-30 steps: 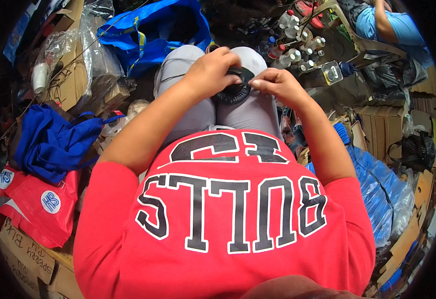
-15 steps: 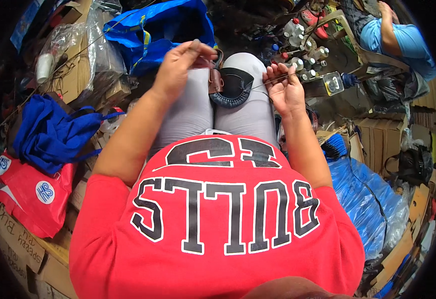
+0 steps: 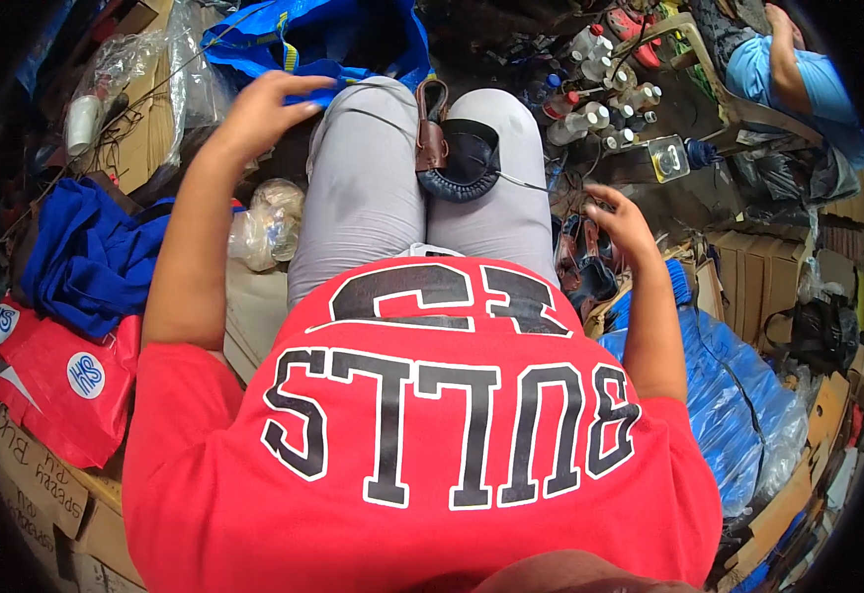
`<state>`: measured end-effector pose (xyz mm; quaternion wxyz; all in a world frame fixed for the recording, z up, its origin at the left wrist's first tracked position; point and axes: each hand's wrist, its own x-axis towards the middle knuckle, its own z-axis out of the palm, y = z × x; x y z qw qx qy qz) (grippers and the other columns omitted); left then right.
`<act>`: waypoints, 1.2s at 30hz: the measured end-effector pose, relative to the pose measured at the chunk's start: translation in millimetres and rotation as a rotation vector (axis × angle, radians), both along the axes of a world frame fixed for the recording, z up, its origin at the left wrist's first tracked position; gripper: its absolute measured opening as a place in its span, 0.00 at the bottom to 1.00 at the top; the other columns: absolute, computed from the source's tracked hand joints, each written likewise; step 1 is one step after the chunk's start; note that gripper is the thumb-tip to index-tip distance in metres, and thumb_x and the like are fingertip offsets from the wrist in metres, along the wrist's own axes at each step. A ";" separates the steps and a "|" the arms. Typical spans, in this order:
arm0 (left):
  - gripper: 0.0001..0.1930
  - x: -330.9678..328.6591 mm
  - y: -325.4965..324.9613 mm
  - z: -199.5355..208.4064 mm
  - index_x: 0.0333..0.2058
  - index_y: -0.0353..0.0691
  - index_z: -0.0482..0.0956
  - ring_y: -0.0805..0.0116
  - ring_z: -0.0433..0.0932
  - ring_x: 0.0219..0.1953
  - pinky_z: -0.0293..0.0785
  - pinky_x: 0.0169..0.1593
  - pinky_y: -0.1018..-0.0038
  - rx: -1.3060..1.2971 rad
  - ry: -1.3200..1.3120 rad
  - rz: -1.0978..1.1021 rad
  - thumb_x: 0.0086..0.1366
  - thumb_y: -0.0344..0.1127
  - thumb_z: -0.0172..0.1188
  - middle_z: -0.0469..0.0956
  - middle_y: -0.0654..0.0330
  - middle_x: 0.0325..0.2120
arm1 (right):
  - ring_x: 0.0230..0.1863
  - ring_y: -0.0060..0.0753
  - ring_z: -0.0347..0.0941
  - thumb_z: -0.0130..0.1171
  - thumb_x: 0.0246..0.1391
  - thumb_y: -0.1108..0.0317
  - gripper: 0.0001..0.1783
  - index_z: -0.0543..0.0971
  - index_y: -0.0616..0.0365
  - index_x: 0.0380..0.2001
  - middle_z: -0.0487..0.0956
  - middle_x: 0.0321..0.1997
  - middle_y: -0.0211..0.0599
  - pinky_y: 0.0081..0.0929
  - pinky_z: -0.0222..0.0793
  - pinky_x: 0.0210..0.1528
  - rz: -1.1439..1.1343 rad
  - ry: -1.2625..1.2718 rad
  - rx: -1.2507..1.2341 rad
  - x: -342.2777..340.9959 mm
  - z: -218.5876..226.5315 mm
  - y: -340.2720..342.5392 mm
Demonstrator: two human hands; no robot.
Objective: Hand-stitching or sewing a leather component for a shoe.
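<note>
A brown and black leather shoe rests upright between my knees, its rounded padded black edge toward me and a brown strap along its left side. My left hand is out to the left of my left knee, with index finger and thumb apart. A dark thread curves loosely over that knee, between the shoe and this hand. My right hand is to the right of my thighs, its fingers curled. From the shoe's right side a thin thread stretches toward it; its far end blurs into the background.
A blue bag stands open beyond my left knee. Several capped bottles cluster at the far right. Dark footwear lies beside my right thigh. Blue cloth and a red bag lie left. Another person's arm shows far right.
Both hands have moved apart: the left outward to the left, the right outward and nearer to me. The shoe stays between my knees. Thread now lies across my left knee.
</note>
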<state>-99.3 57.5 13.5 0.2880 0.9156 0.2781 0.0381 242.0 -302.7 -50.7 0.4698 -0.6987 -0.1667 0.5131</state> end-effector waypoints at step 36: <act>0.11 129.0 -79.3 -22.4 0.38 0.36 0.81 0.75 0.75 0.38 0.68 0.49 0.79 -0.901 -0.052 -0.420 0.57 0.32 0.61 0.79 0.65 0.32 | 0.26 0.31 0.70 0.58 0.49 0.74 0.12 0.82 0.52 0.38 0.71 0.26 0.35 0.25 0.66 0.30 0.492 -0.845 0.254 -90.0 77.2 70.8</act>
